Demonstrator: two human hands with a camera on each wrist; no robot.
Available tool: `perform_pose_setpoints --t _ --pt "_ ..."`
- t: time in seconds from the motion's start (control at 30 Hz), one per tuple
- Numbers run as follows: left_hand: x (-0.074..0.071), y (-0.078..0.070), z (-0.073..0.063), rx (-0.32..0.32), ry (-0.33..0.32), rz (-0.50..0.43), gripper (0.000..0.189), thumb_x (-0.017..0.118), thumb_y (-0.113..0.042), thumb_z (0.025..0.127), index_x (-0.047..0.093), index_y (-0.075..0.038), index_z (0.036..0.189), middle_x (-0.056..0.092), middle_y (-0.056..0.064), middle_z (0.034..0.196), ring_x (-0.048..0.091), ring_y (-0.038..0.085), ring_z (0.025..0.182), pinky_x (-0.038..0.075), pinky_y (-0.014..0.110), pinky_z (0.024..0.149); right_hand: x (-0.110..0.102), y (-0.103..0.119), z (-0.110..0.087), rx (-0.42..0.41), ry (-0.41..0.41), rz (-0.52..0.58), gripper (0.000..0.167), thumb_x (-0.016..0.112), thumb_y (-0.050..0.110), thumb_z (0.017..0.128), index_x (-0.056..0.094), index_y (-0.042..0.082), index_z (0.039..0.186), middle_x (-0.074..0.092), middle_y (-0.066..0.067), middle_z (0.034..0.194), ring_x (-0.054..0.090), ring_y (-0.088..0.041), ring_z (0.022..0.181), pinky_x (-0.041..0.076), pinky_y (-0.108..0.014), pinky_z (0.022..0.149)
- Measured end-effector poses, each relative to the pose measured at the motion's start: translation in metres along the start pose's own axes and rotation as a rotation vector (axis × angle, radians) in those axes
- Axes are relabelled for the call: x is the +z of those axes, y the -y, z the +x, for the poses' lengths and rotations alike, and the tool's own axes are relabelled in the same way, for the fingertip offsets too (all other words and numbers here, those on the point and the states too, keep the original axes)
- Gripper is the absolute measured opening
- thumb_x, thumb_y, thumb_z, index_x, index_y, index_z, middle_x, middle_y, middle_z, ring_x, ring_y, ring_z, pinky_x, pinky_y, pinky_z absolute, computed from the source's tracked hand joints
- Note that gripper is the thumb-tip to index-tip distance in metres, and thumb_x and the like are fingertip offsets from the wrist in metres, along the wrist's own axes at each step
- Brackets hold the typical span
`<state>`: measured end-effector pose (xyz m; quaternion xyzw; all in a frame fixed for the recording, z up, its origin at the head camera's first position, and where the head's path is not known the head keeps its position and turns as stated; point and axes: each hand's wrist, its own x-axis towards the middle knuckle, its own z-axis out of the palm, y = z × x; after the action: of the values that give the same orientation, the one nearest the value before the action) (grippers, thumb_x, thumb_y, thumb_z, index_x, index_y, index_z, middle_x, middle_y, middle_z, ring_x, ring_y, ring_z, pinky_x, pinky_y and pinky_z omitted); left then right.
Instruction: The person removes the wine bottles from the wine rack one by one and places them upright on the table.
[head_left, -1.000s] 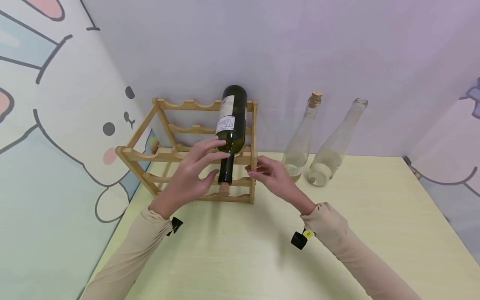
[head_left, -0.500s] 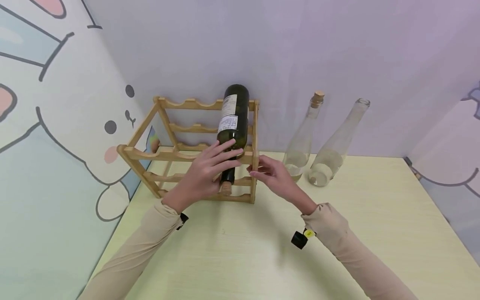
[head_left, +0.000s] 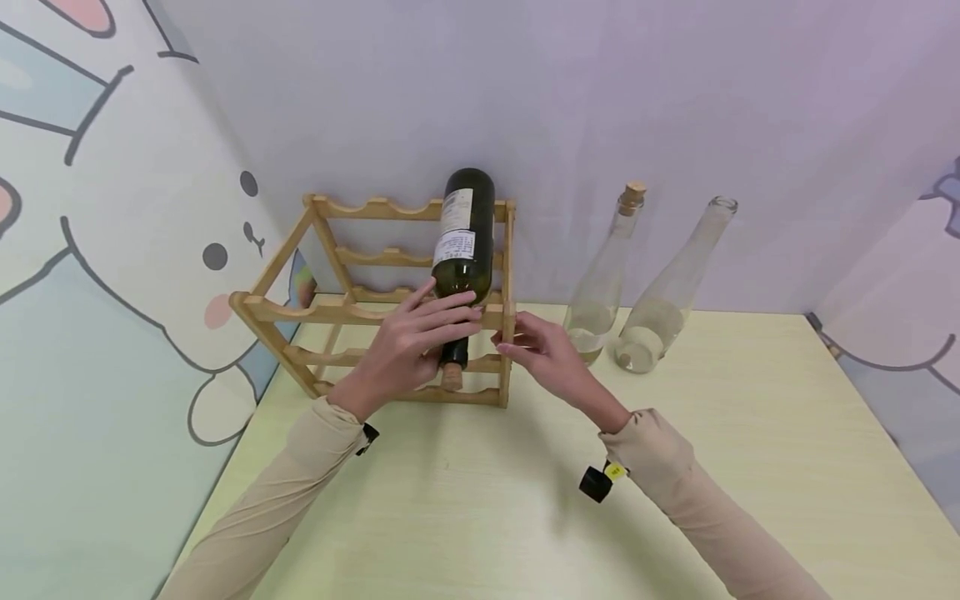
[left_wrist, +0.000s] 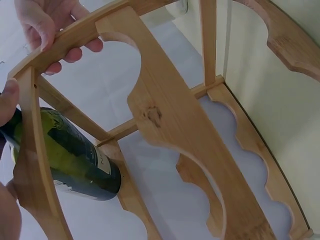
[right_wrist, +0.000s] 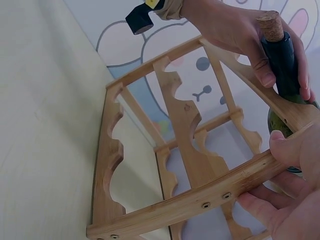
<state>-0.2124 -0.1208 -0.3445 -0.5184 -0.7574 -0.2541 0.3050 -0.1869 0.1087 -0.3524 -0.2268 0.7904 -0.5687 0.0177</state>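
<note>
Green wine bottle [head_left: 467,237] lies on top of wooden rack [head_left: 330,312], right end, cork [head_left: 452,377] toward front edge of counter [head_left: 450,500]. Left hand [head_left: 408,342]: fingers hold bottle's neck, maybe to stop rolling. Right hand [head_left: 551,354]: fingers pinch rack's right front post [right_wrist: 210,194], likely against wobble.

The bottle [head_left: 474,225] lies on the rack [head_left: 326,312], toward the right.

Green bottle [head_left: 481,225], neck [head_left: 454,352] partly out of sight behind the left hand [head_left: 405,343], label print [head_left: 455,245] illegibly small
</note>
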Motion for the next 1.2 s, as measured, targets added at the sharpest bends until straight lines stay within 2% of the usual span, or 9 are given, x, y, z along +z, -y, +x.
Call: perform_pose_setpoints --t 0.17,0.33,0.47,0.57,0.63,0.93,1.0,1.1,1.2 --pt "0.003 0.000 0.002 0.067 -0.004 0.015 0.052 0.054 0.017 0.071 0.068 -0.009 0.114 0.065 0.005 0.118 0.051 0.022 0.123 0.024 0.056 0.109 0.001 0.002 -0.001 0.008 -0.004 -0.006 0.028 0.059 0.000 0.091 0.059 -0.002 0.119 0.066 -0.020 0.105 0.065 -0.033 0.098 0.054 -0.042 0.082" --pt "0.007 0.000 0.005 0.101 -0.052 0.016 0.056 0.043 0.019 0.069 0.067 -0.006 0.113 0.065 0.008 0.116 0.052 0.025 0.121 0.024 0.059 0.107 0.001 0.003 0.000 -0.012 0.000 -0.003 0.029 0.059 -0.001 0.091 0.058 -0.003 0.120 0.064 -0.025 0.106 0.064 -0.035 0.098 0.054 -0.043 0.083" --pt "0.008 -0.001 0.009 0.086 -0.099 0.002 0.043 0.056 0.015 0.075 0.066 -0.004 0.111 0.066 0.011 0.115 0.053 0.026 0.120 0.026 0.061 0.106 0.002 0.003 0.000 -0.014 0.002 -0.001 0.028 0.059 0.000 0.091 0.059 -0.002 0.119 0.065 -0.023 0.106 0.064 -0.035 0.099 0.053 -0.043 0.083" --pt "0.007 -0.002 0.014 0.073 -0.123 -0.021 0.032 0.071 0.002 0.080 0.066 -0.004 0.110 0.066 0.012 0.114 0.053 0.027 0.119 0.026 0.061 0.105 0.001 0.002 0.000 -0.012 -0.003 -0.004 0.027 0.060 0.000 0.091 0.059 -0.002 0.118 0.066 -0.020 0.105 0.064 -0.034 0.099 0.054 -0.042 0.082" --pt "0.006 -0.003 0.018 0.068 -0.141 -0.034 0.032 0.074 -0.005 0.080 0.066 -0.004 0.110 0.066 0.012 0.114 0.053 0.028 0.119 0.025 0.061 0.106 0.001 0.001 0.000 -0.014 -0.008 -0.005 0.026 0.060 0.000 0.091 0.059 -0.002 0.117 0.066 -0.020 0.104 0.064 -0.034 0.099 0.054 -0.042 0.082" --pt "-0.001 -0.008 0.034 0.055 -0.274 -0.007 0.026 0.063 0.008 0.081 0.067 -0.005 0.104 0.068 0.010 0.106 0.058 0.029 0.113 0.033 0.062 0.101 0.002 0.000 -0.001 -0.032 -0.015 -0.004 0.026 0.060 -0.001 0.090 0.059 -0.003 0.117 0.066 -0.018 0.100 0.065 -0.034 0.097 0.054 -0.041 0.082" --pt "-0.002 -0.009 0.038 0.047 -0.308 0.002 0.022 0.067 0.003 0.082 0.067 -0.005 0.103 0.069 0.009 0.105 0.059 0.028 0.111 0.036 0.061 0.099 0.002 0.000 -0.001 -0.040 -0.014 -0.001 0.026 0.060 -0.002 0.090 0.059 -0.003 0.116 0.065 -0.018 0.100 0.065 -0.034 0.097 0.054 -0.041 0.082" --pt "-0.006 -0.011 0.045 0.023 -0.358 -0.007 0.015 0.065 -0.005 0.087 0.066 -0.005 0.102 0.069 0.008 0.102 0.061 0.026 0.108 0.041 0.061 0.093 0.002 0.001 -0.001 -0.046 -0.015 0.000 0.023 0.059 -0.002 0.091 0.059 -0.004 0.114 0.065 -0.018 0.100 0.064 -0.035 0.098 0.054 -0.041 0.082" --pt "-0.008 -0.012 0.048 0.005 -0.406 -0.052 0.013 0.063 -0.011 0.089 0.066 -0.003 0.100 0.070 0.010 0.099 0.063 0.025 0.105 0.048 0.054 0.087 0.002 0.000 -0.002 -0.049 -0.015 0.004 0.021 0.059 -0.002 0.091 0.060 -0.004 0.112 0.065 -0.019 0.101 0.064 -0.036 0.099 0.054 -0.042 0.082"
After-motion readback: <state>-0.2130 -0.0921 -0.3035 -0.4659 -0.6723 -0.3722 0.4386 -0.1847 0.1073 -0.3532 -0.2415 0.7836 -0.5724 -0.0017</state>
